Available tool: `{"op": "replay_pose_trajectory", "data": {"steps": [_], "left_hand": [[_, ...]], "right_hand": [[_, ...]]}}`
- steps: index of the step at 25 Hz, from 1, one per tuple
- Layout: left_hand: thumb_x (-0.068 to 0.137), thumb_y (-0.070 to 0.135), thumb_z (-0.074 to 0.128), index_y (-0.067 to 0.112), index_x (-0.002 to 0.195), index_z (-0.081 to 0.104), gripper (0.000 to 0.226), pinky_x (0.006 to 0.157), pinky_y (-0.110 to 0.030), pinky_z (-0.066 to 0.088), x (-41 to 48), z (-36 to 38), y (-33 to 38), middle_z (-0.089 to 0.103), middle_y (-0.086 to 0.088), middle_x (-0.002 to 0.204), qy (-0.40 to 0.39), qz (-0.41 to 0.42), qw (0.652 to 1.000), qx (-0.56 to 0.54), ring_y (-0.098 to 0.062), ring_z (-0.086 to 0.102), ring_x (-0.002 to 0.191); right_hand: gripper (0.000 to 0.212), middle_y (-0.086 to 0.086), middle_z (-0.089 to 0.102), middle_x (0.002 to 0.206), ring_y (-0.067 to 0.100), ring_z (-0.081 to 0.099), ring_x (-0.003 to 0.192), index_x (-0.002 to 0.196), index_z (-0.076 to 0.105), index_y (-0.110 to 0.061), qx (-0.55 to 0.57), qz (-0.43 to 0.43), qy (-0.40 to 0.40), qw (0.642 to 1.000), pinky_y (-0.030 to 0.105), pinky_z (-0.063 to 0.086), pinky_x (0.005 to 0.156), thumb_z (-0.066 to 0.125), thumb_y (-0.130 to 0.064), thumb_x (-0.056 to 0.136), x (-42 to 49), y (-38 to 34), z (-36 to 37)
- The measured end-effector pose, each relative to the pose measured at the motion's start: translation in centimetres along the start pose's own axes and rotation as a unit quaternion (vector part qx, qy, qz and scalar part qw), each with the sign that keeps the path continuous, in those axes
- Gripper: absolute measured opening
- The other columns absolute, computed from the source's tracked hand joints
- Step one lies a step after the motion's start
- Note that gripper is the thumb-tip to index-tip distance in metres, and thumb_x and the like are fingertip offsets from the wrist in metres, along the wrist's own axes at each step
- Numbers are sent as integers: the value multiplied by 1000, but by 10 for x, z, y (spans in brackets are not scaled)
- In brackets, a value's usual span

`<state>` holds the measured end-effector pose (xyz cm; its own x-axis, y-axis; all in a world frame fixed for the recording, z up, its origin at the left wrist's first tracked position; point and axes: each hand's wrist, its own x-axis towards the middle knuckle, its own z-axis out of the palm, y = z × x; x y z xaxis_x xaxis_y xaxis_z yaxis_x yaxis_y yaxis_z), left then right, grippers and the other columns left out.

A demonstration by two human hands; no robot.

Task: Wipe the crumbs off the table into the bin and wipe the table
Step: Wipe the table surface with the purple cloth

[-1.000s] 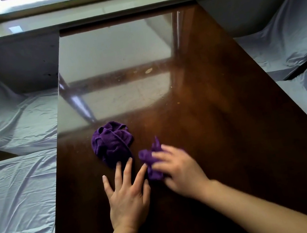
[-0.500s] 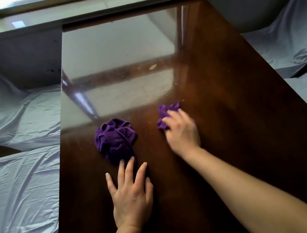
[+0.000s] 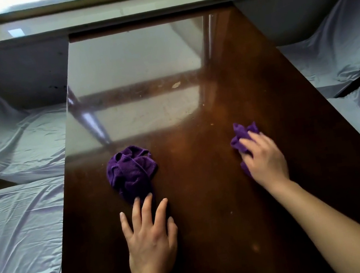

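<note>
— Two purple terry cloths, right? Where does each sit?

— One small crumpled purple cloth (image 3: 243, 136) is pinned under the right hand (image 3: 264, 160), whose fingers press down on it against the dark glossy brown wooden table (image 3: 209, 203); bits of it stick out ahead of the fingertips and beside the palm. The other, a bigger bunched purple cloth wad (image 3: 131, 170), lies loose just ahead of the left hand (image 3: 149, 239).

— Is the left hand holding that wad?

— No. It lies flat on the wood, palm down, fingers spread, clamped on nothing; its longest fingertips reach the wad's near edge.

— Any crumbs?

— A pale flake (image 3: 176, 85) lies well ahead of both hands in the window's reflection, with small pale specks scattered ahead of the right hand.

— And around the table?

— Benches draped in wrinkled grey-blue sheets, one (image 3: 17, 223) off the left hand's side and one (image 3: 352, 60) off the right's. A pale stone windowsill (image 3: 92, 16) runs along the far end.
</note>
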<state>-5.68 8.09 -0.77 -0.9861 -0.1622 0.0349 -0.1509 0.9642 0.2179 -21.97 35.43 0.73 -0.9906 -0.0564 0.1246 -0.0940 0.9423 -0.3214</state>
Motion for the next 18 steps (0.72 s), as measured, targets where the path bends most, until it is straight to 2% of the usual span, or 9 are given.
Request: {"op": "replay_pose_trajectory", "data": {"steps": [3, 7, 8, 10, 12, 14, 16, 18], "left_hand": [[86, 43, 40, 27, 130, 56, 50, 111, -65, 21, 0, 2, 0, 49, -9, 144, -16, 2, 1000, 24, -33, 35, 139], [85, 44, 41, 28, 131, 55, 50, 112, -65, 20, 2, 3, -1, 48, -9, 145, -19, 0, 999, 35, -33, 34, 139], [85, 44, 41, 28, 130, 56, 50, 111, -65, 21, 2, 3, -1, 48, -9, 145, -20, 0, 999, 37, -32, 34, 139], [84, 43, 42, 27, 129, 57, 50, 111, -65, 22, 2, 3, -1, 49, -9, 144, -15, 3, 1000, 27, -32, 35, 139], [84, 43, 43, 27, 128, 58, 50, 111, -65, 22, 1, 3, -3, 49, -8, 145, -11, 4, 1000, 18, -31, 34, 139], [83, 43, 43, 28, 129, 57, 50, 111, -64, 21, 2, 3, -4, 48, -7, 146, -12, 4, 1000, 13, -30, 33, 140], [82, 44, 44, 28, 129, 57, 51, 112, -64, 19, 1, 5, -3, 47, -7, 147, -14, 3, 1000, 12, -30, 33, 141], [82, 45, 44, 29, 130, 55, 52, 112, -65, 18, 0, 6, -1, 46, -7, 148, -19, 5, 1000, 21, -30, 31, 142]], "right_hand": [[30, 13, 62, 131, 36, 48, 127, 118, 68, -13, -7, 89, 57, 994, 43, 41, 107, 61, -19, 90, 47, -30, 22], [30, 9, 56, 139, 35, 44, 130, 120, 67, -18, 2, 54, 36, 998, 41, 38, 108, 56, -22, 92, 73, -78, 38], [31, 8, 55, 142, 35, 43, 131, 120, 67, -20, 14, 19, 17, 1000, 40, 36, 109, 56, -21, 91, 68, -91, 40], [37, 7, 53, 145, 35, 43, 134, 120, 67, -22, 36, -115, -46, 992, 39, 33, 113, 57, -16, 85, 37, -117, 43], [40, 7, 57, 141, 37, 47, 132, 119, 68, -22, 43, -261, -102, 959, 41, 38, 112, 58, -18, 81, -15, -127, 39], [38, 7, 60, 138, 36, 52, 129, 117, 69, -22, 38, -338, -106, 934, 43, 44, 108, 58, -21, 81, -39, -100, 28], [42, 10, 62, 135, 37, 55, 127, 116, 71, -18, 25, -311, -72, 948, 45, 45, 107, 66, -14, 74, -27, -59, 16], [46, 15, 62, 133, 40, 55, 125, 116, 71, -12, 17, -193, -47, 980, 46, 42, 110, 72, -5, 71, 6, -28, 9]]}}
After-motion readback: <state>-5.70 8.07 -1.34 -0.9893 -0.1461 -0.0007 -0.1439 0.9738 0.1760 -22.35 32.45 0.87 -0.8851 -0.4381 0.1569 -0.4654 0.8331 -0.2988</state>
